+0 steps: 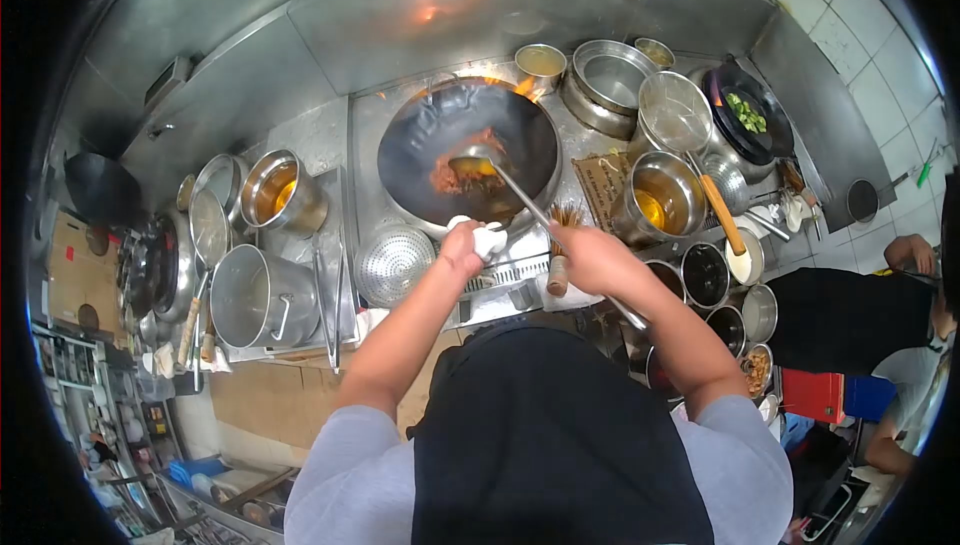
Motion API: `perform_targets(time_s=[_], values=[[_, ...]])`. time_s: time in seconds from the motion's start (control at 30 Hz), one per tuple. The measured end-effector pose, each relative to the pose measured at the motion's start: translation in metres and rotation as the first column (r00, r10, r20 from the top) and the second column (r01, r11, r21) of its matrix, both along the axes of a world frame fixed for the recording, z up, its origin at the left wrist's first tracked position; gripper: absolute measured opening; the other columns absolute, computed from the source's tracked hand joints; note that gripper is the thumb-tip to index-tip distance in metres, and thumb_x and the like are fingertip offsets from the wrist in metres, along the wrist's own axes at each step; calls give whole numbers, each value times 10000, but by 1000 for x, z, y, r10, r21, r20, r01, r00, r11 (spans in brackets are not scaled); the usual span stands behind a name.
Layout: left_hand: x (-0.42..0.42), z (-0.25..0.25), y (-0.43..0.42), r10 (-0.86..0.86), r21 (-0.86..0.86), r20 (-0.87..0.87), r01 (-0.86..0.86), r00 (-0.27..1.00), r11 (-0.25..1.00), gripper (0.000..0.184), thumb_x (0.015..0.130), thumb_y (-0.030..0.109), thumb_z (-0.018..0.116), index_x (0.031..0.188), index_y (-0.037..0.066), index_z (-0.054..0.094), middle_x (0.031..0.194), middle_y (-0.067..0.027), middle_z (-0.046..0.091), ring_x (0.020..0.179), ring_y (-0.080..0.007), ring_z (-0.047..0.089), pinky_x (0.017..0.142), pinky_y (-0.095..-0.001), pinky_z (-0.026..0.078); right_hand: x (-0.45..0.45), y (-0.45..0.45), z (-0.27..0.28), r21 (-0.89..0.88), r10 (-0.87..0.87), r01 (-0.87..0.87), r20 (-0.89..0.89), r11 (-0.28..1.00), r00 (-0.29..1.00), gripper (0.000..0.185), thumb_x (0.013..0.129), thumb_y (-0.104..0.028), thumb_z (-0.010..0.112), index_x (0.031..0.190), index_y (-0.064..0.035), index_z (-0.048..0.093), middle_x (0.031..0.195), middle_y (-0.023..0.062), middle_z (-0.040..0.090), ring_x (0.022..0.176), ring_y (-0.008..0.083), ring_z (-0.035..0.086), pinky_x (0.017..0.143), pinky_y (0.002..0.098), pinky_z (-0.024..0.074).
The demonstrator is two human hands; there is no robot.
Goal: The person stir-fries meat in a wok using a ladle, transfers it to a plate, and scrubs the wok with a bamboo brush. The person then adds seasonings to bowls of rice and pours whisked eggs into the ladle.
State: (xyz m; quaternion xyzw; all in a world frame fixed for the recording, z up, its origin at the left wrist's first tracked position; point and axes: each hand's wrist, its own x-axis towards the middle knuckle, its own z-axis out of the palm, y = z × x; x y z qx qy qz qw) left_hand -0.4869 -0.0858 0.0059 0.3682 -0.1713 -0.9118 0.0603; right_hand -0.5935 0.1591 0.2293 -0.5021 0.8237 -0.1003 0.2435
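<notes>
A large dark wok [412,145] sits over the burner, with flame showing at its back right rim. Reddish-brown pieces of food [446,182] lie in its middle. My left hand [462,247] is closed on a folded white cloth [489,241] at the wok's near rim; whatever part of the wok lies under the cloth is hidden. In my right hand [592,257] is the long handle of a metal ladle [517,194], its bowl down among the food. A bamboo brush [558,270] stands just beside my right hand.
Left of the wok are a perforated strainer [394,265], a deep pot [250,297] and a pot of yellow liquid [285,195]. To the right stand another oil pot [662,195], a wire skimmer [676,110], seasoning containers [706,275] and green vegetables [745,112]. Another person [850,320] is at far right.
</notes>
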Motion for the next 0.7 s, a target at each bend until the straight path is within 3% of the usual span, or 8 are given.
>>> perform_targets(time_s=[0.1, 0.23, 0.3, 0.37, 0.43, 0.57, 0.63, 0.7], values=[[28, -16, 31, 30, -195, 53, -19, 998, 981, 165, 987, 70, 569, 1126, -19, 583, 1063, -194, 715, 903, -373, 741, 813, -519, 642, 0, -24, -22, -104, -88, 82, -52, 991, 995, 704, 829, -27, 614, 1521, -3, 484, 1205, 258, 673, 1105, 430, 680, 914, 511, 554], [83, -31, 66, -83, -73, 63, 88, 995, 994, 181, 984, 31, 547, 1145, -34, 597, 1115, -214, 698, 998, -389, 727, 880, -535, 624, 23, 17, 20, -225, -122, 122, 15, 967, 992, 659, 856, -34, 597, 1509, -11, 510, 1111, 303, 664, 1063, 448, 658, 918, 522, 525], [82, 9, 75, -74, 9, 33, 74, 997, 997, 199, 984, 8, 514, 1158, -50, 590, 1110, -222, 691, 981, -395, 723, 884, -536, 620, 28, 42, 25, -213, -104, 115, 62, 970, 993, 669, 855, -49, 622, 1515, -31, 511, 1067, 295, 665, 1053, 446, 660, 920, 510, 527], [71, 25, 54, -131, 21, -34, 131, 991, 991, 227, 1010, 99, 480, 1153, -44, 584, 1063, -206, 689, 854, -384, 711, 754, -516, 620, 26, 63, 21, -241, 7, 18, 103, 970, 995, 664, 850, -52, 639, 1503, -30, 521, 1043, 275, 673, 1042, 443, 661, 908, 508, 527], [54, 67, 46, -25, 47, 71, 22, 997, 999, 233, 1011, 145, 474, 1146, -19, 569, 1057, -201, 692, 824, -376, 707, 681, -516, 604, 34, 76, 49, -162, 46, -26, 121, 986, 992, 651, 847, -56, 625, 1488, -13, 520, 1031, 271, 678, 1019, 449, 672, 900, 515, 539], [48, 116, 42, -70, 54, 116, 64, 991, 996, 215, 1005, 117, 411, 1101, -26, 538, 979, -205, 667, 798, -398, 687, 665, -521, 604, 37, 75, 77, 34, 127, -129, 68, 991, 990, 616, 843, -56, 615, 1452, -4, 539, 1035, 256, 696, 984, 448, 691, 881, 526, 554], [35, 88, 14, -155, 82, 11, 154, 988, 985, 276, 1026, 169, 374, 1149, -19, 535, 1020, -199, 678, 824, -380, 702, 665, -520, 602, 28, 52, 46, -27, 126, -124, 77, 992, 989, 578, 852, -57, 617, 1425, -6, 559, 1058, 257, 704, 994, 436, 701, 866, 524, 562], [17, 70, 7, -56, 39, 37, 55, 998, 998, 257, 1030, 170, 405, 1152, -4, 550, 1033, -192, 693, 863, -371, 719, 680, -519, 608, 28, 16, 19, 0, 52, -52, 17, 999, 999, 550, 861, -43, 608, 1409, -2, 571, 1067, 253, 709, 1016, 431, 711, 858, 515, 577]])
